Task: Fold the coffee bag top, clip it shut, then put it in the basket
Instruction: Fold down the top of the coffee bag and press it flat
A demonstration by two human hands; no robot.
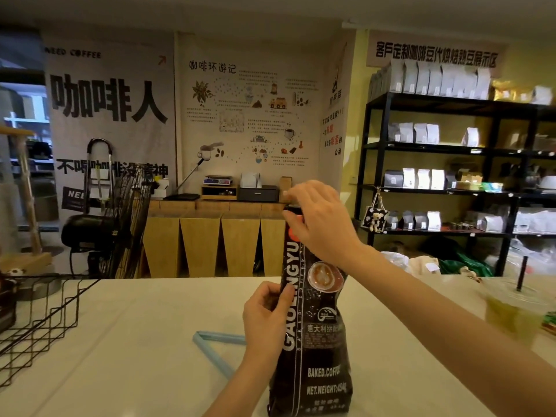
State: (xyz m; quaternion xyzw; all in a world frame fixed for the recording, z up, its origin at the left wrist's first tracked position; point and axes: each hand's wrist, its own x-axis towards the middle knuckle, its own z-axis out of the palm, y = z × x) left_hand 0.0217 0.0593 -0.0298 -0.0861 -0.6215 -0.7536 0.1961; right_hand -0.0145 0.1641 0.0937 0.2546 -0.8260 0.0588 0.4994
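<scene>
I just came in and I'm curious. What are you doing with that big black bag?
A person is closing up a coffee bag standing upright on the white table. The left hand steadies its side, while the right hand pinches the top, which is not yet clipped. The blue clip lies open on the table just left of the bag. The wire basket waits at the table's left edge.

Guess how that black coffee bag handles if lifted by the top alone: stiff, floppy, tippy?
The coffee bag is probably floppy up top: its neck looks narrow and creased under the right hand, while the base bulges. Likely bottom-heavy, so it would hang rather than tip. Standing tall on the table, the left hand steadying it suggests it could topple.
</scene>
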